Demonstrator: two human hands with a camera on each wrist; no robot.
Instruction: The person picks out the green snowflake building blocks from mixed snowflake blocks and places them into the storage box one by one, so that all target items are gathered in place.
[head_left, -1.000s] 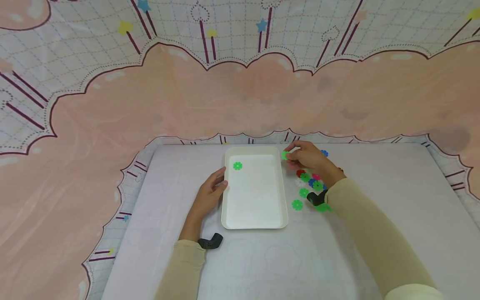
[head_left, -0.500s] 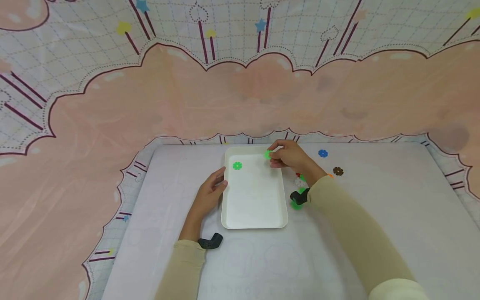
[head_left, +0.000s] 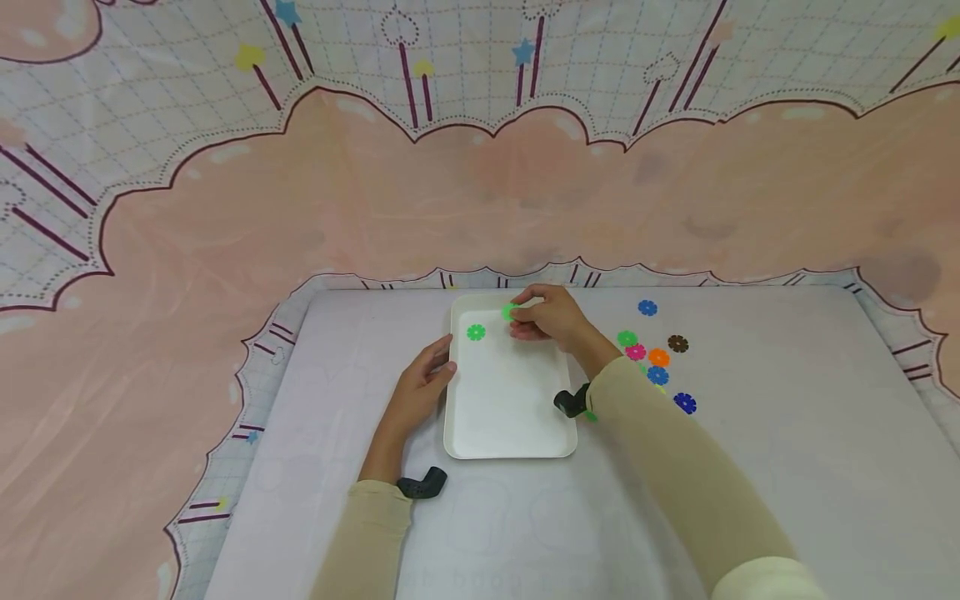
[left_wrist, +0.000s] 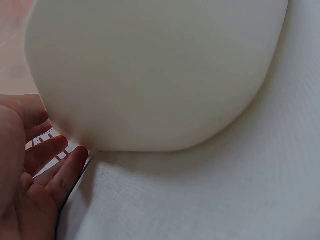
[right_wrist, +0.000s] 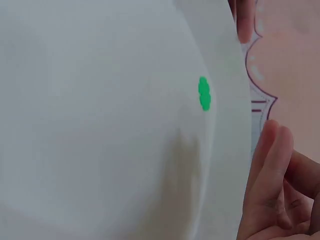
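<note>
A white rectangular tray (head_left: pixel 510 400) lies on the table, with a green flower-shaped disc (head_left: pixel 476 332) flat in its upper left part. My left hand (head_left: pixel 420 383) touches the tray's left side; the left wrist view shows its relaxed fingertips (left_wrist: pixel 75 157) against the edge. Over the tray's far part, my right hand (head_left: pixel 551 318) pinches a second green flower-shaped disc (head_left: pixel 508 312) between thumb and fingers. The right wrist view shows that hand (right_wrist: pixel 277 190) beside the rim, but the pinched disc is hidden there. The disc in the tray (right_wrist: pixel 204 93) shows in that view.
Right of the tray lie several loose flower-shaped discs, among them a blue one (head_left: pixel 647 307), a brown one (head_left: pixel 678 343), an orange one (head_left: pixel 659 357) and a dark blue one (head_left: pixel 685 403). My right forearm (head_left: pixel 675 450) covers part of this group. A patterned cloth (head_left: pixel 480 208) hangs behind the table.
My right hand has moved left from beside the tray to above it, carrying the pinched green disc. The left hand and tray stay where they were.
</note>
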